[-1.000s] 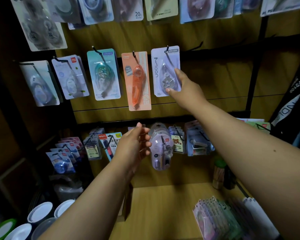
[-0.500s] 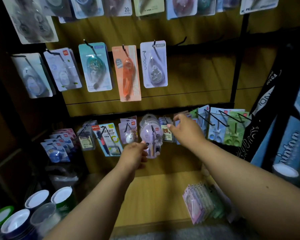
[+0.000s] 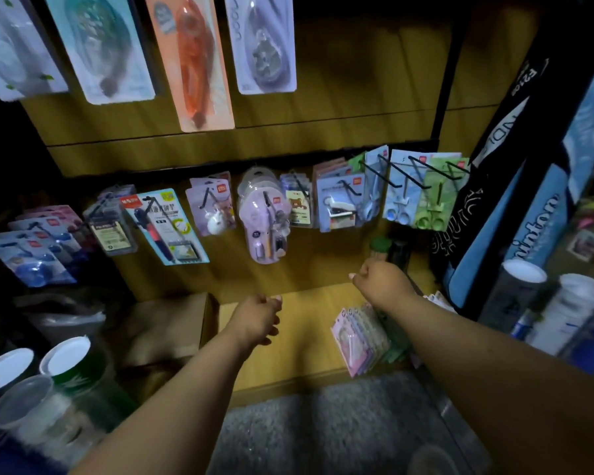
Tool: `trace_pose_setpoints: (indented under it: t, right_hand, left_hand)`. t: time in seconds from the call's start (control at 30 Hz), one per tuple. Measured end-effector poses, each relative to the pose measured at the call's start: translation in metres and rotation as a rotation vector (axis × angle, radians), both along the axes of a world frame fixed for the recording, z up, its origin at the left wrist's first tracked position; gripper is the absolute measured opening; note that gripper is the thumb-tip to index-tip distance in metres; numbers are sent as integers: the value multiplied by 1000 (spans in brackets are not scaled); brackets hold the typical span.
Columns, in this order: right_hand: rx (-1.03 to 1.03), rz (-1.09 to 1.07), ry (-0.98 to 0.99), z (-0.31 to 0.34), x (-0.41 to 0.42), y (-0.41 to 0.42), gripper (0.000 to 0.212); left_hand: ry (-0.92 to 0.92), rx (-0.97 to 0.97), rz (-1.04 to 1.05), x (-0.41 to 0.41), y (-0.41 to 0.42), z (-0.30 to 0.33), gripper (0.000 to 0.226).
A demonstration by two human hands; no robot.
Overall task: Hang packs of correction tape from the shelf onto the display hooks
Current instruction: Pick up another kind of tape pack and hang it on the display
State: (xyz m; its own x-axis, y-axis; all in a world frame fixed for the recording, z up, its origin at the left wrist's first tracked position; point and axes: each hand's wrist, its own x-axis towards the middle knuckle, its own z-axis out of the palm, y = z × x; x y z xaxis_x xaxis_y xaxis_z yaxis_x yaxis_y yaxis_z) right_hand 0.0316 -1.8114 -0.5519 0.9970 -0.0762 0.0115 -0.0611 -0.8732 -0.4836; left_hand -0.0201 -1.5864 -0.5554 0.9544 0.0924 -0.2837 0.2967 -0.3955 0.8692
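Observation:
A stack of pastel correction tape packs (image 3: 360, 337) leans on the wooden shelf (image 3: 309, 341) at the right. My right hand (image 3: 379, 281) hovers just above and behind the stack, fingers loosely curled, holding nothing. My left hand (image 3: 258, 318) hangs over the shelf's left part, also loosely curled and empty. On the upper row of hooks hang a lilac pack (image 3: 261, 42), an orange pack (image 3: 192, 60) and a teal pack (image 3: 105, 46).
A lower row of hooks carries stationery packs, among them a lilac blister pack (image 3: 264, 217) and scissors packs (image 3: 422, 190). A cardboard box (image 3: 165, 327) sits left of the shelf. Lidded tubes (image 3: 31, 378) stand at lower left, more tubes (image 3: 563, 310) and a racket bag (image 3: 535, 207) at right.
Both hands dropped from the hooks down toward the shelf; the right hand left the lilac pack on its hook and now hovers over the stack. The view tilted downward.

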Motion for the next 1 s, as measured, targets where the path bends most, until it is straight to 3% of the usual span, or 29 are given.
trace_pose_setpoints:
  t: [0.3, 0.5, 0.63, 0.8, 0.93, 1.0]
  right_hand:
    - [-42, -119, 193, -71, 11, -32, 38]
    - [-82, -83, 297, -117, 28, -38, 45]
    - [-61, -89, 381, -139, 40, -41, 40]
    - [-4, -124, 377, -170, 54, -36, 50]
    - [61, -216, 451, -188, 64, -31, 41]
    - [66, -209, 454, -198, 66, -28, 49]
  left_hand:
    - [157, -63, -59, 33, -23, -52, 28]
    - [237, -84, -60, 58, -36, -97, 27]
    - [299, -99, -48, 74, -44, -122, 23]
    - [360, -103, -37, 87, -51, -152, 24]
    - [410, -149, -15, 93, -55, -176, 24]
    - [424, -158, -6, 94, -56, -185, 24]
